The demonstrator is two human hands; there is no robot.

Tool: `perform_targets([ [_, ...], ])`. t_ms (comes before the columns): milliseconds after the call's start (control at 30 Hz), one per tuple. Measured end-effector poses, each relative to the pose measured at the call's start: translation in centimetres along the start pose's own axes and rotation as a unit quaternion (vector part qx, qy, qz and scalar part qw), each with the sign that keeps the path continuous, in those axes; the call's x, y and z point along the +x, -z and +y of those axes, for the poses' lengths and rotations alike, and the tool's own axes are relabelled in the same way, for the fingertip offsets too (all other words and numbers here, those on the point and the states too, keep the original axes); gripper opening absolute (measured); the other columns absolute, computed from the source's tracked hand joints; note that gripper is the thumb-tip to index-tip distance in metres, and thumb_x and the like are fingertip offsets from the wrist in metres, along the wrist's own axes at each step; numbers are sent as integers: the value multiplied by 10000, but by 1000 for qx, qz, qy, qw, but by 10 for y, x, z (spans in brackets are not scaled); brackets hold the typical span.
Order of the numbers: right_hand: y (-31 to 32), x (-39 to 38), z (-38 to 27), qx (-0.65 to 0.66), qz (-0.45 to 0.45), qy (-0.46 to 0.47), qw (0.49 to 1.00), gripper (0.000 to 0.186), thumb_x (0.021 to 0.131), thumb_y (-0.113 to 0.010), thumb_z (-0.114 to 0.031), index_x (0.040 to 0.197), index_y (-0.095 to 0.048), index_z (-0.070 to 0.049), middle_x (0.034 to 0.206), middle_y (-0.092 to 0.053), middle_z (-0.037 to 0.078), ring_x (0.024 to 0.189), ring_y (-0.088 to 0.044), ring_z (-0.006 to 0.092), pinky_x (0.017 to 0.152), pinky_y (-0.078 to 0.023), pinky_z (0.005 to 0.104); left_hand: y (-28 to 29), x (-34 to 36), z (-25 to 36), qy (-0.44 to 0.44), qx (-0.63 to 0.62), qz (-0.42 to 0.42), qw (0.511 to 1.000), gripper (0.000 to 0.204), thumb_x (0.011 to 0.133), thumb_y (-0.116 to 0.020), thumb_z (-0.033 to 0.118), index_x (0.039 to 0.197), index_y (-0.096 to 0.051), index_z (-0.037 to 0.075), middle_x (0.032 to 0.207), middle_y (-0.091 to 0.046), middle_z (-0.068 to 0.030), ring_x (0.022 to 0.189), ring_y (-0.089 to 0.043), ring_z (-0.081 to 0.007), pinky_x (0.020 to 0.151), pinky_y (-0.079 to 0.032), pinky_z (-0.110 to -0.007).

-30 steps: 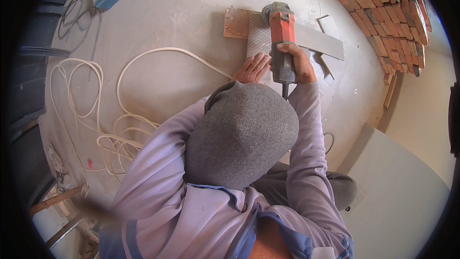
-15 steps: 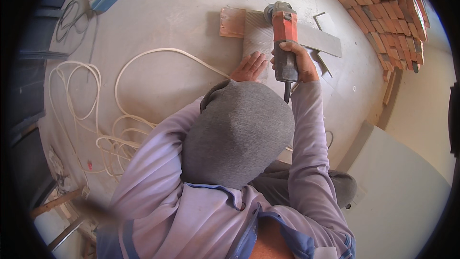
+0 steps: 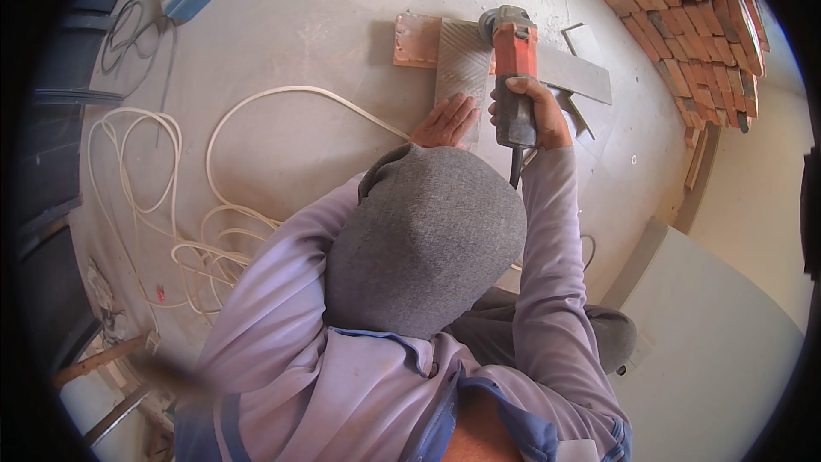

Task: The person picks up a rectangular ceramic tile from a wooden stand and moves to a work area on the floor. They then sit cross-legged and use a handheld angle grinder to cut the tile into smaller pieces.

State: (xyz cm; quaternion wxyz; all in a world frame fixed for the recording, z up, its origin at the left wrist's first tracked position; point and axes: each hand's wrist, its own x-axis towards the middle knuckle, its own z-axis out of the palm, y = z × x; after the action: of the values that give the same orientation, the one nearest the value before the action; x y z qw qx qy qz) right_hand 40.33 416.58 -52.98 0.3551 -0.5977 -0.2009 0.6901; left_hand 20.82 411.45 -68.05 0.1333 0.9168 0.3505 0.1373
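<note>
step: I'm mid-cut, right hand [image 3: 532,109] wrapped tight around the grinder [image 3: 513,68], top centre of frame
left hand [image 3: 446,121]: spread flat, pinning the tile [image 3: 463,60]
next: needs steady forward push, I reckon

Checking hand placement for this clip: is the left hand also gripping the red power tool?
No: the left hand lies flat on the grey tile, while only the right hand grips the red angle grinder.

The angle grinder [image 3: 511,68] has crept further along the grey tile [image 3: 463,68], away from the person. The right hand [image 3: 528,109] went with it, while the left hand [image 3: 446,122] shifted slightly on the tile's near end
</note>
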Motion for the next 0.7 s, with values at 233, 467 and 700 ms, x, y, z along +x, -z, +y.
perform_targets([
  [233,6,0,0,2,1,-1,1000,439,826,-663,-255,1139,-537,26,901,-649,152,706,-693,263,605,-590,377,4,2,2,5,-6,-10,1000,809,889,-647,416,1524,-321,36,1613,-253,-111,1527,-149,-241,1252,-127,-415],
  [467,16,-1,4,4,2,0,1000,435,822,-663,-266,1117,-546,32,877,-657,161,688,-690,263,595,-584,380,4,2,2,3,-25,-8,1000,806,879,-663,389,1516,-329,25,1604,-263,-128,1523,-164,-261,1247,-147,-426],
  [700,18,0,7,15,2,6,1000,452,818,-664,-287,1115,-549,33,844,-667,182,661,-684,268,592,-580,379,4,1,1,3,-48,-6,999,806,869,-688,353,1513,-330,25,1596,-278,-129,1521,-171,-261,1245,-157,-427],
])
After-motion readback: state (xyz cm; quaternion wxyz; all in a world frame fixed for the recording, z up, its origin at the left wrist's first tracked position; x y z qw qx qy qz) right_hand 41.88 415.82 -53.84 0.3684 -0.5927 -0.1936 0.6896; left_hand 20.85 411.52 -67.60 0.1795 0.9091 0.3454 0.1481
